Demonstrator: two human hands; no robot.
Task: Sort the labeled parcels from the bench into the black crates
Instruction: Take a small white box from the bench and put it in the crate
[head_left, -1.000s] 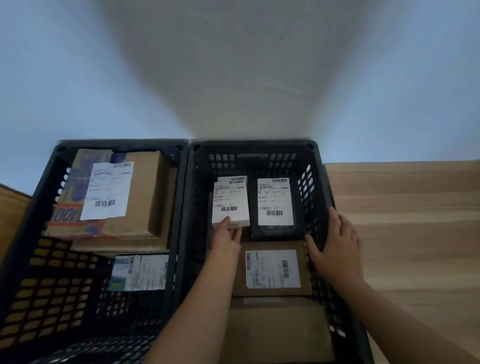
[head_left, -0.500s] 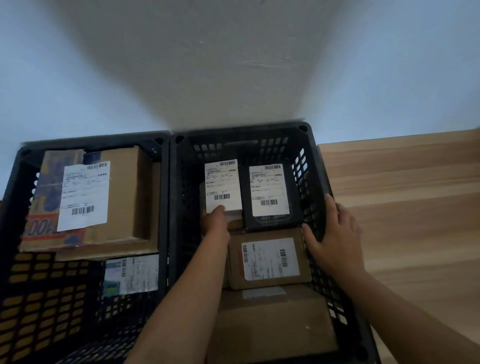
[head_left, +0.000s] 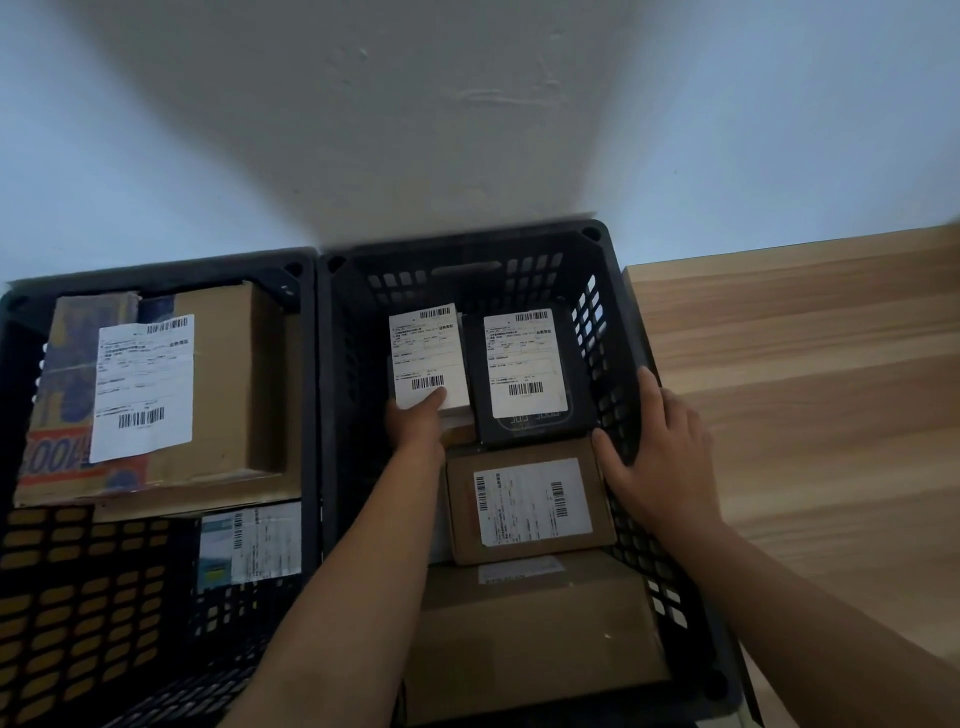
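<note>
Head | left hand (head_left: 415, 427) grips white parcel (head_left: 428, 358) | long axis toward wall

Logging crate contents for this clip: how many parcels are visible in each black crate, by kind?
Brown cardboard boxes: 4 (left crate 2 stacked; right crate 2)
Small white box: 1, held by left hand
Black box: 1
Blue-green labeled packet: 1
Total: 7
</note>
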